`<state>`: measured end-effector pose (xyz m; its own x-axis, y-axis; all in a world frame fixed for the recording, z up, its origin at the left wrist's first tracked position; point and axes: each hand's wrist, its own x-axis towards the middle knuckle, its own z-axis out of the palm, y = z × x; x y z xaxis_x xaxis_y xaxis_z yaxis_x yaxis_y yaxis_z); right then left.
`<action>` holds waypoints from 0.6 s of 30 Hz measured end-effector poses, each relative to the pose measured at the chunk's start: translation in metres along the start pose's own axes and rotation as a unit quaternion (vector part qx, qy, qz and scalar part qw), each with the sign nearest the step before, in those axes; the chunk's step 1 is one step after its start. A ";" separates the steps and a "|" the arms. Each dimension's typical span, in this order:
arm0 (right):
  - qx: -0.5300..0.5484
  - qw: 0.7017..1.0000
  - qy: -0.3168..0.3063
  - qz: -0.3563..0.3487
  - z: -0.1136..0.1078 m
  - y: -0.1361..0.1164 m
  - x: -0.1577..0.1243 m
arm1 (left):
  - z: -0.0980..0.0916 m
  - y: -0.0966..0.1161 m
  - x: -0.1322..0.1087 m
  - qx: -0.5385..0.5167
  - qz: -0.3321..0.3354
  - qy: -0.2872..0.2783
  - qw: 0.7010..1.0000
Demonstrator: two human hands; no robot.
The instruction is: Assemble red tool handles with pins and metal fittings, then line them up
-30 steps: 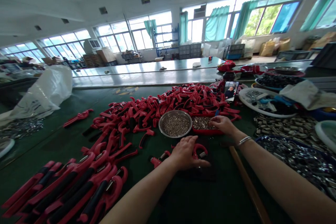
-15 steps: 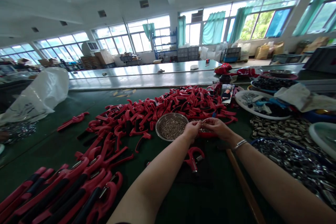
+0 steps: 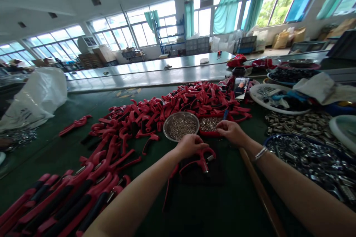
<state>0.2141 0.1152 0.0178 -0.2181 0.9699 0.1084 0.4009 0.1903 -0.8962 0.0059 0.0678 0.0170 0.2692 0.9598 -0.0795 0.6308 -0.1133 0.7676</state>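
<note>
My left hand (image 3: 191, 145) hovers at the upper edge of a red hooked tool part (image 3: 203, 161) with a small spring, lying on the green table. Its fingers are closed, and whatever they pinch is too small to make out. Over the right end of a red tray (image 3: 204, 133) of small metal pins (image 3: 209, 123) is my right hand (image 3: 233, 132), thumb and fingers together; I cannot see what is between them. A round metal bowl (image 3: 166, 133) of tiny brass-coloured parts (image 3: 182, 126) stands left of the tray. A red handle piece (image 3: 170, 187) lies beside my left forearm.
Behind the bowl is a large heap of red tool parts (image 3: 155, 113). Red-and-black handled tools (image 3: 69, 200) lie at front left. A wooden handle (image 3: 258, 189) lies under my right forearm. Metal parts (image 3: 303, 163) fill the right side. A phone (image 3: 241, 88) stands behind the tray.
My hands were together over the red tray and have moved apart. The left came down and left to the hooked tool part; the right stayed by the tray, whose pins now show.
</note>
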 end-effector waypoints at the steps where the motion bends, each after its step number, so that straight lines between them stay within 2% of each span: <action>1: -0.002 1.000 -0.019 0.001 0.004 -0.002 -0.009 | 0.000 -0.001 -0.010 0.055 0.014 -0.001 0.998; 5: -0.044 0.997 -0.056 -0.001 0.012 -0.003 -0.043 | 0.007 0.000 -0.031 0.174 0.025 0.036 0.984; 8: -0.105 0.994 -0.038 -0.015 0.008 -0.003 -0.063 | 0.012 0.002 -0.035 0.198 0.017 0.049 0.979; 13: -0.168 0.985 0.000 -0.034 0.007 -0.007 -0.083 | 0.017 0.003 -0.042 0.255 0.051 0.068 0.963; 18: -0.319 0.939 0.004 -0.129 0.026 -0.010 -0.090 | 0.022 0.006 -0.049 0.333 0.082 0.042 0.938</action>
<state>0.2068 0.0221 0.0059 -0.3764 0.8793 0.2918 0.7877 0.4695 -0.3989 0.0122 0.0143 0.0114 0.3620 0.9290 0.0768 0.9083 -0.3701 0.1952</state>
